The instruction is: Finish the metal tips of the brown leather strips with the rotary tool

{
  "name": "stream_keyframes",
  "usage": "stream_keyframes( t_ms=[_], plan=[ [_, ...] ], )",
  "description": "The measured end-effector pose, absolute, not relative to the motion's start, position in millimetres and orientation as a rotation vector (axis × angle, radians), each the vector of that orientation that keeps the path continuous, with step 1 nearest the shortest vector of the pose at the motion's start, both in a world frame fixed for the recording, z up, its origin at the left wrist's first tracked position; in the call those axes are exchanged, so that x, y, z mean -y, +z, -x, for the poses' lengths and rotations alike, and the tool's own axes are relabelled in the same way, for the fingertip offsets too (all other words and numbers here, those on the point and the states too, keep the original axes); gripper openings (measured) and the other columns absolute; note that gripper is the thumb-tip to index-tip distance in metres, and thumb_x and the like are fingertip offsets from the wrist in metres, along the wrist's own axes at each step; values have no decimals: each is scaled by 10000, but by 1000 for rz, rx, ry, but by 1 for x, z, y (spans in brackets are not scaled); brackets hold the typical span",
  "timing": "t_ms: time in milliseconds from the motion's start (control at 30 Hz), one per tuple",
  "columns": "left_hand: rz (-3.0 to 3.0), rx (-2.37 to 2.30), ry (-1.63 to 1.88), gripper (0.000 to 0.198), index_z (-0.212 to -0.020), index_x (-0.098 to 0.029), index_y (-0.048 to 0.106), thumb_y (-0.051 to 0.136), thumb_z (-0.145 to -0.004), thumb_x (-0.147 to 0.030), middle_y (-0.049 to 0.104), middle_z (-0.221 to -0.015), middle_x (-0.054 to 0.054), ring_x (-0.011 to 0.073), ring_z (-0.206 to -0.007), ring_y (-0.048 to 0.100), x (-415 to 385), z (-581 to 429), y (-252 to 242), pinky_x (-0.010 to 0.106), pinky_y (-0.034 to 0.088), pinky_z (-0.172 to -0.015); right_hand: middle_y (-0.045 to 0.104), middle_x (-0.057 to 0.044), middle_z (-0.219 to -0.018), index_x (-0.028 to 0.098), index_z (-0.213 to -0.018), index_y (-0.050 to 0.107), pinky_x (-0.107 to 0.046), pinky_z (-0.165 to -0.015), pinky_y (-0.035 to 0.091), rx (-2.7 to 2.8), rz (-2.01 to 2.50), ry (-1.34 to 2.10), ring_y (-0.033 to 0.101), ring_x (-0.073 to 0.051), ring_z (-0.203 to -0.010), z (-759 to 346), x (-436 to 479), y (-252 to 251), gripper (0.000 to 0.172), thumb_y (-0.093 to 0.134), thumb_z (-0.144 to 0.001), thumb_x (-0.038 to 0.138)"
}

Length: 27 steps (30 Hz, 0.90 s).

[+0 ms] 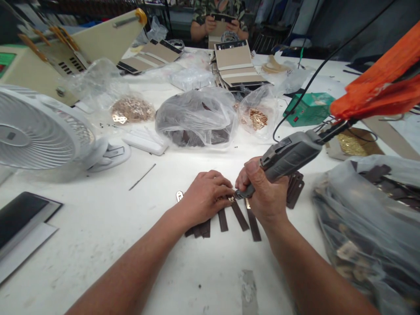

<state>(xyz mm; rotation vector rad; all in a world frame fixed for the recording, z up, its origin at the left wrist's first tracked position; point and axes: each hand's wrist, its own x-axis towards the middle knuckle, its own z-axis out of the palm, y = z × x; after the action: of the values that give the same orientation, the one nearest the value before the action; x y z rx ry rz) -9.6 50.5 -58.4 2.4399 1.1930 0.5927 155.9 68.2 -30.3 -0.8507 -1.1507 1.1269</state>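
My right hand (267,194) is wrapped round a grey electric screwdriver (290,155), tilted with its tip down to the left. The tip meets a small gold metal fitting (231,198) at the upper end of a dark brown strap (240,215). Fingers of my left hand (208,197) are closed on that end of the strap, partly hiding it. More brown strap pieces (222,220) lie under and beside my left hand. Another strap (253,225) with a gold end lies below my right hand. A shiny metal buckle plate (179,196) shows beyond my left wrist.
Plastic bags of brown pieces (197,118) and gold fittings (257,119) stand ahead. A white fan (42,131) is left; a large bag (367,236) is right. An orange-wrapped cable (377,87) runs above, near a green box (308,108). Another person (218,22) sits opposite.
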Motion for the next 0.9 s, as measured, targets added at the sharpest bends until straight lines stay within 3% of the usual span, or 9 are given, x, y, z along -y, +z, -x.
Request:
stream_keyframes(
  t_ms=[333,567,900],
  plan=[
    [-2478,-1225,454,157,-1056,-278,755,694,-951,-378,700,-1231,4,268,-1193,561,-54,7,-53,442,396,-974,524,5,-591,145,-759,561,-232,-539,486,1228,820,1095,537,-109,-525,-156,-67,-33,491,809,-851,559],
    [-2487,-1265,450,171,-1081,-309,756,714,-936,-390,663,-1329,7,268,-1219,557,-55,7,-54,462,398,-955,598,-31,-696,142,-786,637,-236,-583,509,1312,776,1068,588,-124,-623,-158,-62,-33,372,801,-883,461],
    [-2453,-1259,562,99,-976,-258,728,669,-946,-331,711,-1112,8,242,-1103,573,-57,5,-61,427,411,-909,628,-45,-759,156,-886,699,-266,-633,561,1376,873,1025,632,-161,-713,-162,-56,-37,356,882,-777,441]
  ],
)
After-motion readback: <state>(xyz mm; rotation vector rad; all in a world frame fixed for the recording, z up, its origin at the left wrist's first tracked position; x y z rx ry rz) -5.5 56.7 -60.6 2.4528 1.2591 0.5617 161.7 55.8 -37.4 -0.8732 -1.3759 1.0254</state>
